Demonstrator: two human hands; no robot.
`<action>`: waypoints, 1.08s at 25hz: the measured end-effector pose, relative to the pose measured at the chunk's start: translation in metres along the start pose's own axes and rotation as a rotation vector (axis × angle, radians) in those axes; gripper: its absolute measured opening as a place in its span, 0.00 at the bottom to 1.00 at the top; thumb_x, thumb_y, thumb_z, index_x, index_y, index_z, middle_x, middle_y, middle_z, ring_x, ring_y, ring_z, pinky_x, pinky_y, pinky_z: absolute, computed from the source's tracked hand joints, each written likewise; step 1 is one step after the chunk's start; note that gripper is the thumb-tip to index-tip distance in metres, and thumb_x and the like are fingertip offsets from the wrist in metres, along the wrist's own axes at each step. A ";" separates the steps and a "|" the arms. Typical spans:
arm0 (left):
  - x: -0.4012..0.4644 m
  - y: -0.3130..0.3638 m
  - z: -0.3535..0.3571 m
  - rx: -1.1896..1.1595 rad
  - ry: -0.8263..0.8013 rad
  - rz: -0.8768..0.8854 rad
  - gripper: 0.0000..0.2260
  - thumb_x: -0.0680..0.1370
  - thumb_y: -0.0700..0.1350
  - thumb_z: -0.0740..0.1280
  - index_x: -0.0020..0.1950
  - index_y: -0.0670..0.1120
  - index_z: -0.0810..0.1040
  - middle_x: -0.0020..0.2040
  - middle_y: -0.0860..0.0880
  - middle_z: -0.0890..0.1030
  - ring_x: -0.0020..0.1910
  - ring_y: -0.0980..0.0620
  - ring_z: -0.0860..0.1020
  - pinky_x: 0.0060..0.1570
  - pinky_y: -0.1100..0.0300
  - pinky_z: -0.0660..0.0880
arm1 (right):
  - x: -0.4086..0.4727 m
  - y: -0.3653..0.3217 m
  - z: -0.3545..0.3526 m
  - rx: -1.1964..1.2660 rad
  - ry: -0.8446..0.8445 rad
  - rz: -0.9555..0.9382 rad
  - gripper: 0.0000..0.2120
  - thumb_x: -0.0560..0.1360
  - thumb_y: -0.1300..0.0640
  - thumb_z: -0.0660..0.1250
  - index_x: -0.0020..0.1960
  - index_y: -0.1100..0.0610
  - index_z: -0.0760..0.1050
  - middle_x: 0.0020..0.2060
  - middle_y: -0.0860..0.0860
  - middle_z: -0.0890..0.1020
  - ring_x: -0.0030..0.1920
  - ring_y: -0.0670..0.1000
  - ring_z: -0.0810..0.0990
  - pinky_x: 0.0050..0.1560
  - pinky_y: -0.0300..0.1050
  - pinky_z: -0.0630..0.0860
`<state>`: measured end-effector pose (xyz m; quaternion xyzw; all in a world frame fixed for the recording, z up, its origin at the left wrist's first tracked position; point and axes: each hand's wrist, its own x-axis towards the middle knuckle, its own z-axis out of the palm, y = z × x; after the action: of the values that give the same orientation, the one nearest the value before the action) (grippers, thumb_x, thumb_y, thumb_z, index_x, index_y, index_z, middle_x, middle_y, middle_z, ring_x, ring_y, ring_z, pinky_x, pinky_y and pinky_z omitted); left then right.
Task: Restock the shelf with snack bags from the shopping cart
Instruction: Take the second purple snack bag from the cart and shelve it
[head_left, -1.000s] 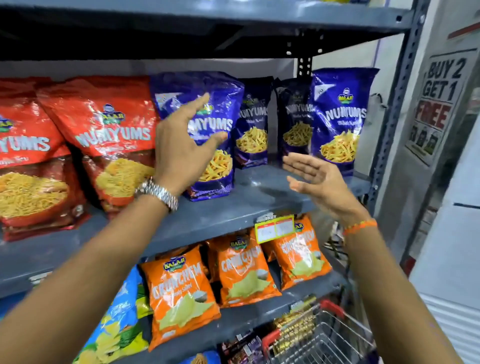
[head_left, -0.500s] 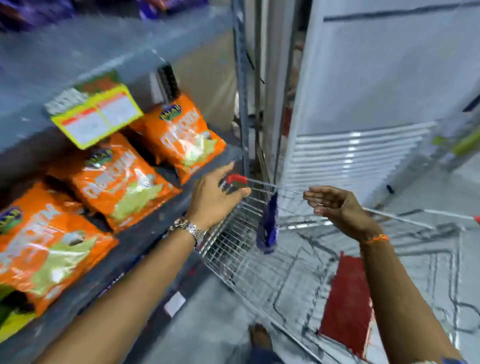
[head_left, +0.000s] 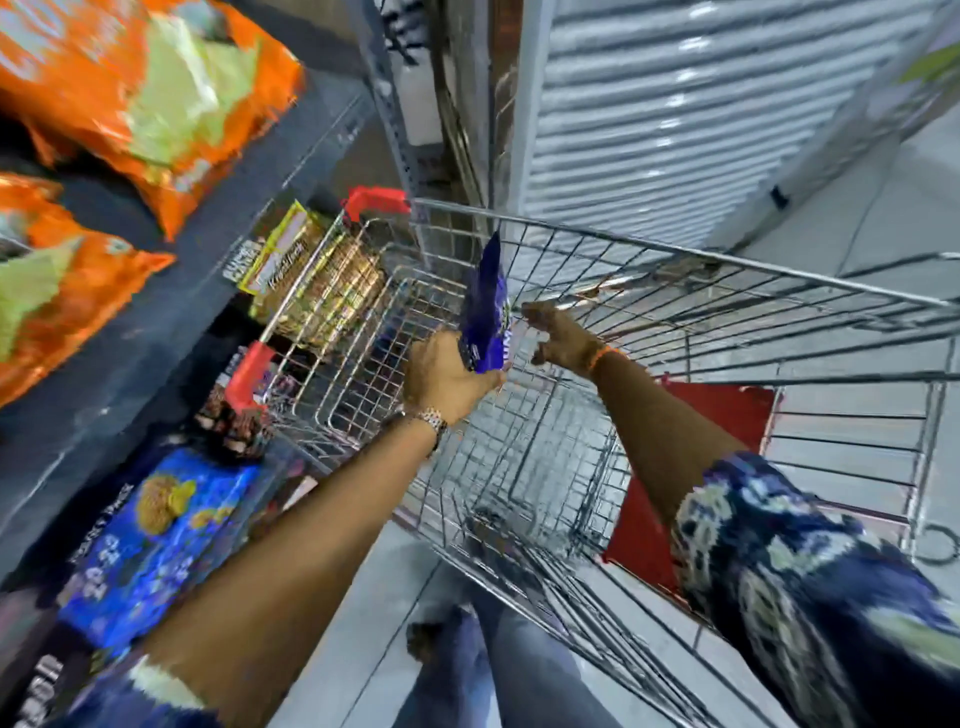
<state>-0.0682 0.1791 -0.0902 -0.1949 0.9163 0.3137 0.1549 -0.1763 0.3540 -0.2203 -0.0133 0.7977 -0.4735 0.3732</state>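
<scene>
A purple snack bag (head_left: 487, 306) stands edge-on inside the wire shopping cart (head_left: 675, 260). My left hand (head_left: 447, 376) is closed around the bag's lower end. Just right of the bag, my right hand (head_left: 558, 332) hovers with fingers spread and holds nothing. Apart from this bag the cart's basket looks bare, with a red panel (head_left: 696, 457) at its near end. The grey shelf (head_left: 171, 270) runs along the left, with orange snack bags (head_left: 130, 88) lying on it.
Below the shelf edge sit a blue biscuit box (head_left: 156, 530) and yellow-brown packets (head_left: 317, 280) behind the cart's red corner guards (head_left: 376, 200). A white slatted panel (head_left: 675, 104) stands behind the cart. Grey floor tiles and my leg (head_left: 488, 665) are below.
My view swung down from the shelf of purple and red bags to the cart. Both hands dropped into the cart, and my left hand took hold of the purple bag.
</scene>
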 end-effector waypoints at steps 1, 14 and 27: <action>0.004 -0.007 0.001 -0.008 0.019 0.010 0.14 0.67 0.51 0.77 0.47 0.44 0.82 0.42 0.42 0.83 0.43 0.42 0.81 0.37 0.53 0.74 | 0.013 -0.001 0.002 -0.072 -0.017 -0.018 0.43 0.65 0.84 0.68 0.76 0.70 0.56 0.72 0.64 0.68 0.74 0.61 0.67 0.52 0.37 0.74; -0.010 -0.022 -0.066 0.098 0.187 0.308 0.09 0.77 0.43 0.71 0.56 0.48 0.84 0.47 0.46 0.87 0.43 0.49 0.82 0.46 0.58 0.78 | -0.009 -0.003 0.079 0.277 -0.079 -0.030 0.42 0.61 0.84 0.72 0.72 0.68 0.63 0.65 0.61 0.75 0.65 0.58 0.76 0.55 0.52 0.83; -0.175 0.074 -0.369 0.051 0.709 0.597 0.10 0.72 0.51 0.68 0.49 0.49 0.84 0.37 0.46 0.85 0.34 0.46 0.83 0.41 0.51 0.81 | -0.193 -0.244 0.041 0.388 0.020 -0.687 0.32 0.55 0.71 0.83 0.56 0.57 0.81 0.48 0.47 0.88 0.49 0.44 0.84 0.51 0.42 0.83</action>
<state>-0.0079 0.0443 0.2981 -0.0139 0.9362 0.2357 -0.2603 -0.0933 0.2609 0.0673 -0.2040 0.6460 -0.7130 0.1807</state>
